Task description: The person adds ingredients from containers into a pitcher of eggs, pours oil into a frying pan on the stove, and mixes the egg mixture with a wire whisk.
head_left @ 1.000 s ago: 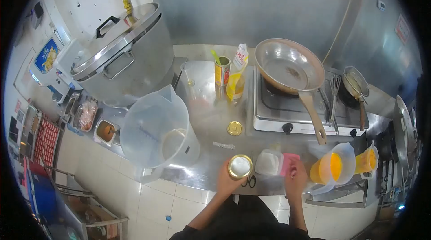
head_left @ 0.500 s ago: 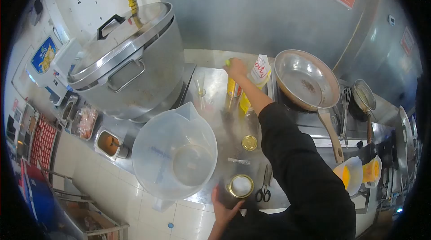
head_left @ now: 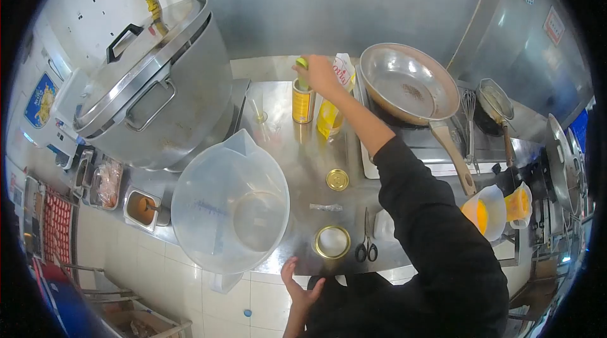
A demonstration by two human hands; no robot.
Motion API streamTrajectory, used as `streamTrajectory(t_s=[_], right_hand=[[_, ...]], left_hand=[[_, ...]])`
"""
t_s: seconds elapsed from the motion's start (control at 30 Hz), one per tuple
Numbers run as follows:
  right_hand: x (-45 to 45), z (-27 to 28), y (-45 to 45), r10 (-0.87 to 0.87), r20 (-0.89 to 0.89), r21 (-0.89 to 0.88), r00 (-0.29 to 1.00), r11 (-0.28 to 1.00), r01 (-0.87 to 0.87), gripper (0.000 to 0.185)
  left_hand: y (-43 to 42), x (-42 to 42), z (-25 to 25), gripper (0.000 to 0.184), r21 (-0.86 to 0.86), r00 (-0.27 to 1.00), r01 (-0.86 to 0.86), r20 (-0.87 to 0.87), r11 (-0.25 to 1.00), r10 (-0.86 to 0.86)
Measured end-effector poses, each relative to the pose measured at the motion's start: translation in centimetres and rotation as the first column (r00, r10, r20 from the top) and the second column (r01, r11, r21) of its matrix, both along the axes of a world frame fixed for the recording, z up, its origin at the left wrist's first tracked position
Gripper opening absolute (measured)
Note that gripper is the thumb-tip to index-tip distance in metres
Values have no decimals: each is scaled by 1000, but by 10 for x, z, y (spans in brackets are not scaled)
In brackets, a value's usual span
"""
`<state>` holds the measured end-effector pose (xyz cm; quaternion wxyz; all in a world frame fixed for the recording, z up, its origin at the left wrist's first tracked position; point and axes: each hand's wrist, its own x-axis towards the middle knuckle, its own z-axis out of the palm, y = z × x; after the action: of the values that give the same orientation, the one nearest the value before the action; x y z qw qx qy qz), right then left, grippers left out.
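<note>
My right hand (head_left: 321, 76) is closed around a green-handled utensil (head_left: 303, 66), held upright at the mouth of a tall yellow can (head_left: 303, 105). The utensil's lower end is hidden, so its kind does not show. Beside the can stands a yellow and white bag (head_left: 330, 117). My left hand (head_left: 301, 289) is open, thumb and fingers apart, just off the table's front edge. Closest to it is a gold-rimmed open tin (head_left: 332, 242) with something white inside. A gold can lid (head_left: 337, 179) and a clear plastic strip (head_left: 325, 207) lie between tin and yellow can.
A big translucent jug (head_left: 208, 211) stands on the left, before a large lidded metal pot (head_left: 171, 110). Black-handled scissors (head_left: 366, 243) lie right of the tin. A frying pan (head_left: 411, 85) and a whisk (head_left: 469, 117) are at right. Orange-filled containers (head_left: 487, 211) sit nearer.
My right hand has lifted the green-handled utensil; more of it shows above the yellow can. The left hand has drawn away from the tin toward me. The whole view has shifted.
</note>
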<state>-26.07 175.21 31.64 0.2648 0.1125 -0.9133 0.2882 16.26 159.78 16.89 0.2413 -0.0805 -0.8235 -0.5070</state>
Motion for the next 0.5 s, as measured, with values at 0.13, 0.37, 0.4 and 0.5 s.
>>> streamTrajectory(t_s=[0.13,0.37,0.4,0.5], right_hand=[[13,13,5,59,-2,-62,998,996,-59,29],[54,40,29,-16,-208,-177,978,984,-22,28],[61,38,35,-35,-199,-178,979,984,-1,28],[88,41,53,-86,-178,-388,980,921,10,26]], left_hand=[[-1,-28,36,53,30,966,20,-259,999,-12],[17,-50,93,30,-29,739,108,-666,994,-100],[20,-45,92,30,-30,744,128,-659,991,-116],[30,-33,94,28,40,811,118,-581,992,-73]])
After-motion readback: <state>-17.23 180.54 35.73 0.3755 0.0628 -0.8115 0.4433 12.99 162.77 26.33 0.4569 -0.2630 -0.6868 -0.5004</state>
